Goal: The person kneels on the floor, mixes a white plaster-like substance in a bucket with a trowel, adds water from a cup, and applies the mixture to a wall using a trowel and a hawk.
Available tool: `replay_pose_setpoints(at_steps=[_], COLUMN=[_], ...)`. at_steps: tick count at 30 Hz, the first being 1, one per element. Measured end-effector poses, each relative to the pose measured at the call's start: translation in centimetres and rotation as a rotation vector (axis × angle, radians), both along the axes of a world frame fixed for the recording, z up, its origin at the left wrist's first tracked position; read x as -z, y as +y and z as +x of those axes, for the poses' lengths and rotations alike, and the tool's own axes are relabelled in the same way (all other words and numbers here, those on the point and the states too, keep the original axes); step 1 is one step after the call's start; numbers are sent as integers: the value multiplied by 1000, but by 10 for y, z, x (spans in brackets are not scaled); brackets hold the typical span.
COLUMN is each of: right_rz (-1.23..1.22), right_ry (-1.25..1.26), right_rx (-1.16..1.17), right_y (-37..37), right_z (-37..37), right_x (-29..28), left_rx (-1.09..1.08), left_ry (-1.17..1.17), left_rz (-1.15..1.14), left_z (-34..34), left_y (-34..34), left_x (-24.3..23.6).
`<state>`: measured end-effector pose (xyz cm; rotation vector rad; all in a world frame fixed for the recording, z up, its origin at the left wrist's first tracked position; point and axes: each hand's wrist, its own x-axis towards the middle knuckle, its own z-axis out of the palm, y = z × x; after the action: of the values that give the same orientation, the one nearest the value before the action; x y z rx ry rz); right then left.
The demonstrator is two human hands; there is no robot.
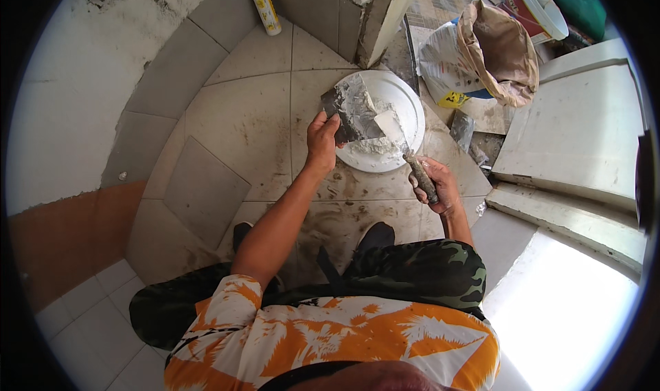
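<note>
My left hand (322,142) is closed on one edge of a dark, flat rectangular plate (337,106), whose face is smeared with white paste. It holds the plate above a round white tray (414,102). White powder or paste (377,146) lies in the tray, partly hidden by the plate. Wrapped round a dirty handle, my right hand (440,182) grips a small trowel (421,178). The trowel's blade, coated in white, reaches over the tray and meets the plate's right edge; whether it touches, I cannot tell.
An open paper sack (505,54) stands at the upper right, beside a white bucket (540,9). A yellow and white tube (264,6) leans at the far wall. One loose grey tile (206,188) lies at left on the stained floor. A door frame (385,23) juts in behind the tray.
</note>
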<state>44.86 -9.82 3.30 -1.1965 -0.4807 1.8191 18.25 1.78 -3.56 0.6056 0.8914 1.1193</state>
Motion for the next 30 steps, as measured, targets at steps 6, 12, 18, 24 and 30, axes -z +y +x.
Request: replay_pose_setpoints(at_steps=[6,12,18,24,30], right_rz=[230,747,655,668,590], right_ry=[-698,-1596,-1599,-841,-1209], right_rx=[-9,-375,-442,85,-40], right_y=[13,33,11,-1,-7], right_z=[3,-25,-13,-16,-8], right_x=[-6,-42,-51,18,38], left_rx=[-2,17,-397,-225,-191], left_ry=[347,846,451,234,-3], left_rz=[167,478,248,-110,-138], left_z=[-13,8,-6,10,15], left_y=[6,9,26,13,5], left_x=[-9,-55,-37,-36,-31])
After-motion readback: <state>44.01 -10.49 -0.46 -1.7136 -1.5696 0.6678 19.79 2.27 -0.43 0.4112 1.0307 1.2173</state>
